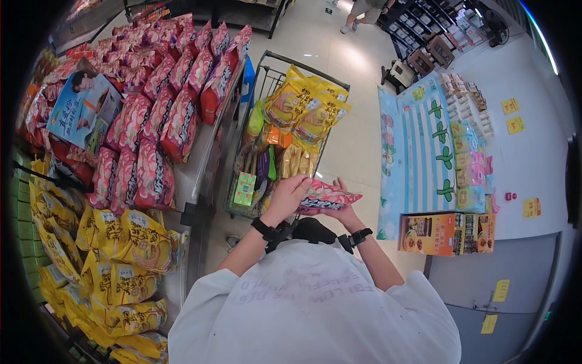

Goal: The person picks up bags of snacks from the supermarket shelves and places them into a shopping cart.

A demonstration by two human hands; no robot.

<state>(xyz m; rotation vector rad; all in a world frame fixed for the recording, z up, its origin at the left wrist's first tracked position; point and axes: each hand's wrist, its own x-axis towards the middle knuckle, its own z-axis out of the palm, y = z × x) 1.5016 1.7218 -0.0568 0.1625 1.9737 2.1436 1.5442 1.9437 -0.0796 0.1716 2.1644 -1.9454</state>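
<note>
A pink and red snack bag (pixel 326 198) lies across both my hands, just past my chest. My left hand (pixel 292 193) pinches the bag's left end with its fingers closed. Under the bag's right end is my right hand (pixel 344 209), its fingers curled up behind the far edge and partly hidden. Just beyond is a wire shopping cart (pixel 262 71). It holds large yellow bags (pixel 310 108), gold packets (pixel 298 161), an orange package (pixel 277 136), a light green bag (pixel 255 121) and a small green patterned box (pixel 244 188).
At the left, a display (pixel 197 159) carries rows of pink bags (pixel 176 115), a blue sign (pixel 85 109) and yellow bags (pixel 124 242). A blue striped stand (pixel 424 145) with an orange box (pixel 427 235) is at the right. Far off, a person (pixel 365 12) walks on the tiled floor (pixel 339 57).
</note>
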